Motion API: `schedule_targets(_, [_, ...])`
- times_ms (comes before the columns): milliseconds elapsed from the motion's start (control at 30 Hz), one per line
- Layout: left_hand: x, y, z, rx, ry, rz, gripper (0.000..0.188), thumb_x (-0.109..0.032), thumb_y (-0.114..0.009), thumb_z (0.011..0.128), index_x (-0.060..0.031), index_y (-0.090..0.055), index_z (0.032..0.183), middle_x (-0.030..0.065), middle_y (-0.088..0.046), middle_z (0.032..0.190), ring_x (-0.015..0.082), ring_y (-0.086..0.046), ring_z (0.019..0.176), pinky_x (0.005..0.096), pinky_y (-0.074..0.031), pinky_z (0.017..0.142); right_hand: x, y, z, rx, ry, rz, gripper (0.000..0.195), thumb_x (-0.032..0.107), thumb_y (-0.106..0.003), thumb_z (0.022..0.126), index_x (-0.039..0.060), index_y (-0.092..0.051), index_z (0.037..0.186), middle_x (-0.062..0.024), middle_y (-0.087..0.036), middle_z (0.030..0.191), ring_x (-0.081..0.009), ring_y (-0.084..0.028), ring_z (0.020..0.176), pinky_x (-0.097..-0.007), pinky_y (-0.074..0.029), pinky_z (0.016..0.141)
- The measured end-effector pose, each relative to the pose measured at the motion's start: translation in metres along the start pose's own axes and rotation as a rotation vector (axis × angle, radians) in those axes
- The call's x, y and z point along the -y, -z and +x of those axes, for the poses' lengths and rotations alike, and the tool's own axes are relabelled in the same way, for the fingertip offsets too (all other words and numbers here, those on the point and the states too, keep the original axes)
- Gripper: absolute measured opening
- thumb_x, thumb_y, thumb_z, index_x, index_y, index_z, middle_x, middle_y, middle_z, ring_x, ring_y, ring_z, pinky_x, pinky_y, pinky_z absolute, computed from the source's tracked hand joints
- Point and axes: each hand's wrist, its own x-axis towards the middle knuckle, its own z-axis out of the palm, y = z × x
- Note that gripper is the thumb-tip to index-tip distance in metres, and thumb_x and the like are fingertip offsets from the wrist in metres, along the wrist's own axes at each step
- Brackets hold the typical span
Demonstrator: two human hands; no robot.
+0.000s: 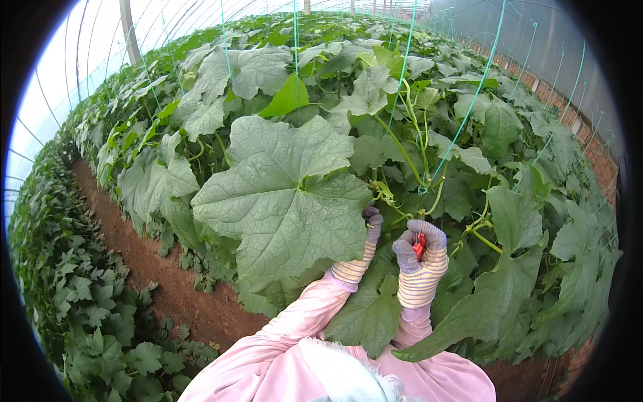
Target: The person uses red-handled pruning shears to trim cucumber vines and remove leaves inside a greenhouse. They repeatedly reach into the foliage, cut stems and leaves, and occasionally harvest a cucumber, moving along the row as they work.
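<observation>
My right hand (422, 261), in a striped knit glove with a grey-purple coating, is closed around a small red tool (419, 246); its working end cannot be made out. Just left of it, my left hand (364, 246) wears a matching glove and is partly covered by a large lobed leaf (281, 196). Its curled fingertips are beside a thin vine with tendrils (384, 193); whether they grip anything is hidden. Above my right hand, green twine (469, 110) runs down to a knot at a vine stem (424, 185).
Dense leafy vines (241, 65) surround both hands, with several twines hanging among them. A broad leaf (482, 301) overhangs near my right forearm. A bare soil path (166, 276) runs at the left beside another plant row (100, 321). A greenhouse post (129, 32) stands at the upper left.
</observation>
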Motion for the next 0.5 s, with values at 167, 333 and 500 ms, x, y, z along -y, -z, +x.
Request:
schedule_targets(167, [-0.034, 0.039, -0.003, -0.059, 0.010, 0.201, 0.031, -0.011, -0.063, 0.089, -0.0057, -0.059, 0.119, 0.0069, -0.063, 0.106, 0.0181, -0.059, 0.096, 0.0307, -0.047, 0.088, 0.016, 0.001, 0.001, 0.545, 0.179, -0.484, 0.031, 0.012, -0.083, 0.072, 0.0042, -0.059, 0.089, -0.0064, -0.064, 0.076, -0.0134, -0.060, 0.067, -0.0270, -0.050, 0.065])
schedule_targets(333, [-0.098, 0.087, 0.042, -0.147, -0.438, 1.277, 0.031, -0.012, -0.063, 0.088, -0.0050, -0.060, 0.118, 0.0087, -0.064, 0.107, 0.0210, -0.060, 0.098, 0.0320, -0.047, 0.089, -0.013, -0.037, 0.004, 0.554, 0.172, -0.592, 0.028, 0.011, -0.068, 0.077, 0.0079, -0.063, 0.104, -0.0168, -0.068, 0.092, -0.0362, -0.066, 0.079, -0.0411, -0.055, 0.069])
schedule_targets(500, [-0.102, 0.095, 0.029, -0.453, -0.103, 0.983, 0.035, -0.017, -0.058, 0.091, -0.0042, -0.056, 0.124, 0.0102, -0.062, 0.121, 0.0267, -0.058, 0.110, 0.0375, -0.043, 0.097, -0.049, -0.062, 0.024, 0.736, 0.122, -0.762, 0.051, 0.022, -0.063, 0.082, 0.0055, -0.051, 0.129, -0.0206, -0.068, 0.092, -0.0365, -0.066, 0.080, -0.0413, -0.053, 0.072])
